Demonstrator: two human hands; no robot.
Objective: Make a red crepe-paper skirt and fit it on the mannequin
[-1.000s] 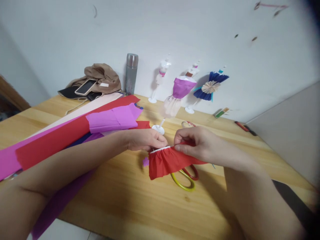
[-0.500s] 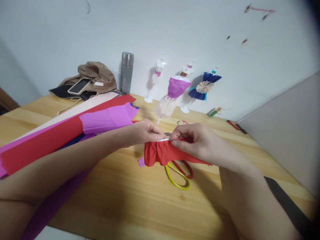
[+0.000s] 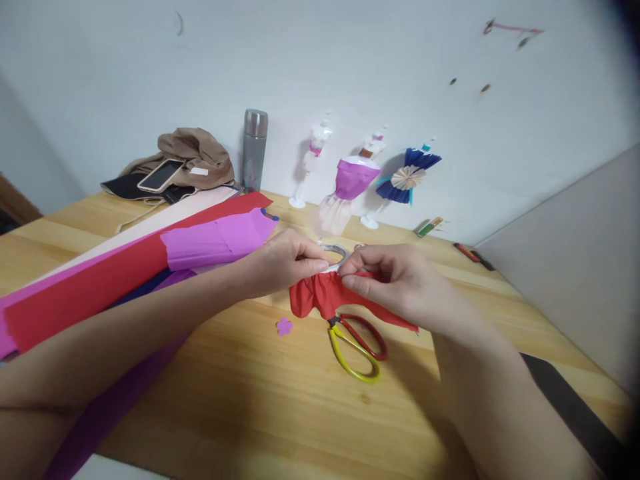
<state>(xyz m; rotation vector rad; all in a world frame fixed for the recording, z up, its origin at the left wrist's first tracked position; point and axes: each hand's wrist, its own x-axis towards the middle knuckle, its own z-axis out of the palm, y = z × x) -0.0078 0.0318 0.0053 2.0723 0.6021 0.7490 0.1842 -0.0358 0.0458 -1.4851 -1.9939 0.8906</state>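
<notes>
At left of the frame, the papers (image 3: 100, 287) lie in a slanting pile, I think so that they are out of my way. Right of them, my left hand (image 3: 287, 260) has thumb and fingers pinched on the top edge of the red piece (image 3: 324, 297), in the centre of the frame; this probably holds the folds. Below it lie a flower (image 3: 285, 326), then the scissors (image 3: 345, 334), handles towards me, perhaps for easy reach. Right of centre, my right hand (image 3: 395, 277) pinches the same edge, near the left one, maybe to steady it. The red piece looks thin and soft, gathered at its left, smoother at its right, with a white strip (image 3: 329, 269) along the top.
</notes>
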